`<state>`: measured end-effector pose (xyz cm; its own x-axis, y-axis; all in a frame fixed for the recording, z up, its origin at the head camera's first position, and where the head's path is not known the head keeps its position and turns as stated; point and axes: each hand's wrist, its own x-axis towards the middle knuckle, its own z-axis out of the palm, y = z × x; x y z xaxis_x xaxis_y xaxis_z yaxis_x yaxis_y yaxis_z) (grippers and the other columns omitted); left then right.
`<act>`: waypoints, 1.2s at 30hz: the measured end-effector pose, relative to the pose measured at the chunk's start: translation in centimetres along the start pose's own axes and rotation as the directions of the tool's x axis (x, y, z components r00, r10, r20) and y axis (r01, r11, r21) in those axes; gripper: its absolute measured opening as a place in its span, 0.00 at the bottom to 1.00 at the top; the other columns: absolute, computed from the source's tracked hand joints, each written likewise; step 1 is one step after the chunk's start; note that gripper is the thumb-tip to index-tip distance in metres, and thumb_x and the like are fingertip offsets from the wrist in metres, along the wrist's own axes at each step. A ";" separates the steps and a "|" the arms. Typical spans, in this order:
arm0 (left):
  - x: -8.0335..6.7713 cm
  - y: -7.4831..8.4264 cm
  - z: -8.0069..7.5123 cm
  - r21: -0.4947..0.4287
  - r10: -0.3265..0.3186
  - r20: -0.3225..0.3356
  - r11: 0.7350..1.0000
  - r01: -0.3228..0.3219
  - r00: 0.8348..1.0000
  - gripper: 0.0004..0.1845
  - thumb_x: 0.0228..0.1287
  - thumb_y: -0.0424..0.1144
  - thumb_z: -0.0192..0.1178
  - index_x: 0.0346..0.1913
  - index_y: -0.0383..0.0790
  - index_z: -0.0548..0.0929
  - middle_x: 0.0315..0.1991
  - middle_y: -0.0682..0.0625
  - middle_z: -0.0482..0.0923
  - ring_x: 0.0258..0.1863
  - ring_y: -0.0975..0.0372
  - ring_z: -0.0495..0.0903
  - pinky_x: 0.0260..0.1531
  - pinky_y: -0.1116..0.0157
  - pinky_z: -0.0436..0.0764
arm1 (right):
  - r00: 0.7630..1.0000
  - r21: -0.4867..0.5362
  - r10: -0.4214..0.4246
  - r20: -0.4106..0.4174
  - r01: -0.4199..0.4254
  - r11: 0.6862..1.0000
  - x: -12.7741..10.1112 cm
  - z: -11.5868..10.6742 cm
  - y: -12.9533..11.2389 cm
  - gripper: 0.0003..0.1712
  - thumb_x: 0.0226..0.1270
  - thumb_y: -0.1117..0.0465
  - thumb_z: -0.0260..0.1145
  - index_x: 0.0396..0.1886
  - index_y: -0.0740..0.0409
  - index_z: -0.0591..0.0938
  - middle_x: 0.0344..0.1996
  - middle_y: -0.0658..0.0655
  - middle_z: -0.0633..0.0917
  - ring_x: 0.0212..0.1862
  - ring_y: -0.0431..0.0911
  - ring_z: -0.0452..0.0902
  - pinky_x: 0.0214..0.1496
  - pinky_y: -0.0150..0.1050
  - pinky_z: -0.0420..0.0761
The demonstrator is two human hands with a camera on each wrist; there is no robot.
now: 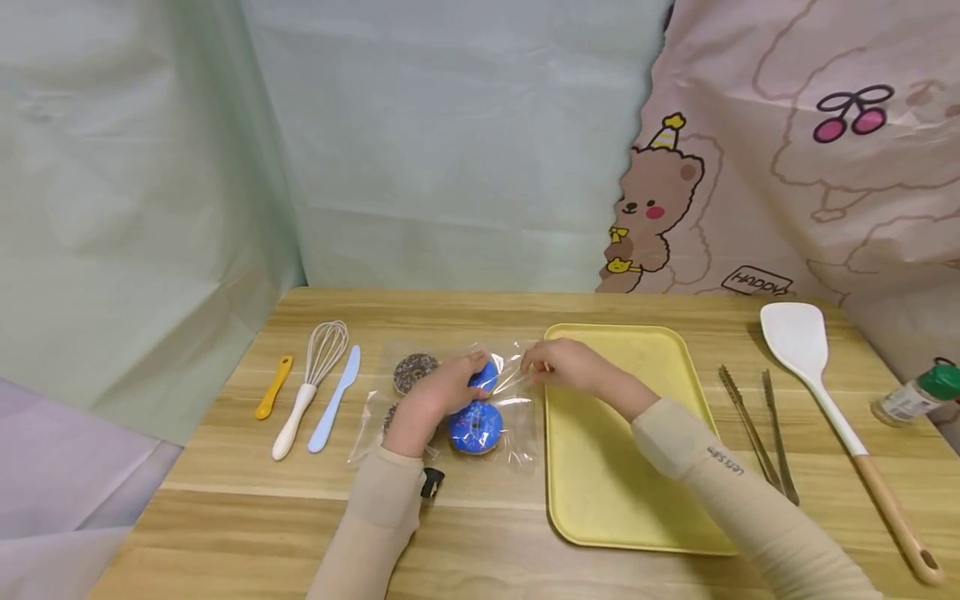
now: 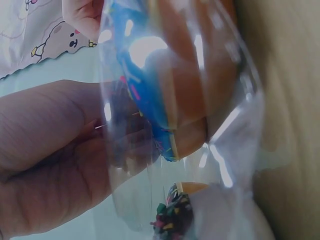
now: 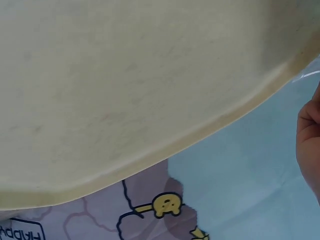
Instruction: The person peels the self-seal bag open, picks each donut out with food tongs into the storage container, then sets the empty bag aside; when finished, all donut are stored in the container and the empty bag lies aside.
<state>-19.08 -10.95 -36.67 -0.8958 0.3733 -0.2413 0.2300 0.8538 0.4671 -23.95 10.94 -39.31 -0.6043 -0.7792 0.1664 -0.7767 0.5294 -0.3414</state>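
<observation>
The worktop [image 1: 225, 517] carried a yellow tray [image 1: 607, 500] just right of a clear bag [image 1: 517, 433] of doughnuts. The left hand [image 1: 431, 400] gripped a blue doughnut [image 1: 486, 377] inside; the right hand [image 1: 562, 367] pinched the bag's edge. A whisk [image 1: 315, 375] lay left.

doughnuts [image 1: 476, 427] in bag [image 1: 517, 417], left of tray [image 1: 600, 467]

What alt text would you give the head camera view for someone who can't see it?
A person's left hand grips a blue doughnut inside a clear plastic bag while the right hand pinches the bag's edge beside a yellow tray. Baking utensils lie either side on the wooden table.
</observation>
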 end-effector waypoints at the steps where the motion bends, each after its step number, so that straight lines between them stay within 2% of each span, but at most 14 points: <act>1: 0.0 0.0 0.0 0.003 -0.001 -0.001 1.000 0.001 1.000 0.32 0.64 0.39 0.59 0.69 0.36 0.62 0.70 0.43 0.56 0.69 0.50 0.56 0.68 0.54 0.57 | 1.000 -0.025 -0.011 -0.008 0.011 1.000 0.1 0.0 -0.1 0.04 0.58 0.60 0.69 0.33 0.53 0.84 0.24 0.46 0.79 0.27 0.38 0.71 0.32 0.32 0.74; 4: 0.0 0.1 0.0 -0.001 0.004 -0.004 1.000 -0.004 1.000 0.32 0.63 0.39 0.59 0.69 0.35 0.62 0.70 0.42 0.57 0.69 0.49 0.57 0.67 0.53 0.58 | 0.999 -0.065 -0.035 -0.022 0.034 0.997 0.0 0.2 -0.2 0.02 0.57 0.60 0.69 0.29 0.51 0.83 0.25 0.45 0.78 0.28 0.37 0.72 0.33 0.32 0.75; 10: -0.3 0.2 0.3 -0.002 -0.006 -0.003 1.000 0.006 1.000 0.32 0.63 0.39 0.59 0.68 0.33 0.63 0.70 0.42 0.57 0.69 0.47 0.56 0.68 0.52 0.57 | 0.999 -0.004 -0.038 0.005 0.038 0.999 -1.2 0.5 0.1 0.03 0.58 0.60 0.68 0.27 0.52 0.82 0.23 0.46 0.76 0.28 0.37 0.69 0.31 0.30 0.73; 15: -0.3 0.2 0.3 0.014 -0.011 -0.010 1.000 0.012 1.000 0.32 0.63 0.38 0.59 0.67 0.32 0.63 0.70 0.41 0.57 0.69 0.47 0.55 0.68 0.52 0.56 | 0.999 0.022 -0.033 -0.028 0.034 0.999 -1.9 0.3 0.1 0.03 0.57 0.61 0.69 0.28 0.52 0.82 0.23 0.44 0.78 0.27 0.35 0.69 0.30 0.29 0.73; 20: -0.3 0.3 0.3 0.023 -0.001 -0.014 1.000 0.001 1.000 0.31 0.63 0.38 0.59 0.67 0.31 0.63 0.70 0.40 0.58 0.69 0.47 0.56 0.68 0.53 0.57 | 0.998 0.084 0.030 -0.054 -0.025 0.996 -1.7 0.1 -0.3 0.04 0.57 0.61 0.70 0.31 0.52 0.82 0.23 0.43 0.79 0.24 0.34 0.69 0.28 0.28 0.73; 25: -0.2 0.2 0.4 0.023 -0.011 -0.009 1.000 0.011 1.000 0.31 0.64 0.39 0.59 0.68 0.33 0.63 0.70 0.42 0.57 0.69 0.48 0.56 0.67 0.52 0.58 | 0.997 0.129 0.063 -0.039 -0.058 0.990 -1.4 0.0 -0.6 0.09 0.57 0.62 0.70 0.38 0.53 0.81 0.22 0.43 0.78 0.22 0.33 0.69 0.26 0.29 0.72; 28: -0.1 0.2 0.4 0.034 -0.015 -0.011 0.999 0.016 1.000 0.31 0.64 0.40 0.58 0.68 0.34 0.63 0.70 0.43 0.57 0.69 0.49 0.56 0.67 0.52 0.59 | 0.999 0.108 0.045 -0.011 -0.044 0.993 -1.2 0.0 -0.9 0.08 0.58 0.63 0.69 0.39 0.52 0.82 0.22 0.43 0.77 0.23 0.34 0.69 0.27 0.29 0.72; 31: -0.1 0.2 0.4 0.038 -0.016 -0.014 0.999 0.016 1.000 0.31 0.64 0.39 0.58 0.68 0.33 0.63 0.70 0.43 0.57 0.69 0.49 0.57 0.67 0.53 0.59 | 1.000 0.064 0.003 0.019 -0.004 0.998 -1.0 0.0 -1.3 0.05 0.59 0.62 0.68 0.35 0.50 0.83 0.22 0.43 0.76 0.25 0.35 0.69 0.29 0.28 0.72; 36: -0.2 0.2 0.4 0.028 -0.015 -0.018 0.999 0.016 1.000 0.31 0.64 0.39 0.59 0.68 0.34 0.63 0.70 0.43 0.57 0.69 0.49 0.56 0.67 0.53 0.58 | 1.000 0.012 -0.023 0.009 0.023 1.000 -1.0 0.1 -1.5 0.01 0.58 0.59 0.69 0.29 0.49 0.83 0.24 0.43 0.77 0.27 0.35 0.71 0.30 0.29 0.73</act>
<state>-18.75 -10.71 -36.88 -0.9059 0.3538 -0.2328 0.2265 0.8692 0.4395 -22.17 10.84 -39.05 -0.5847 -0.7940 0.1662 -0.7881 0.5074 -0.3486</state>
